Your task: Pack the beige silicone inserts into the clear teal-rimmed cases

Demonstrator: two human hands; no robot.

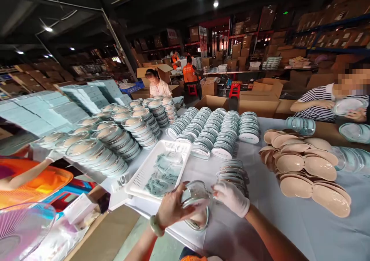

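Beside the white basket point(144, 172) of sachets point(164, 174), left hand point(170, 209) grips a clear lid point(195, 193), gloved right hand point(231, 197) pinching its edge.

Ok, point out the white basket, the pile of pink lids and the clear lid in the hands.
white basket point(176, 147), head view, on its far rim.
pink lids point(319, 166), head view, on one lid's top.
clear lid point(195, 193), head view, on its domed top between both hands.
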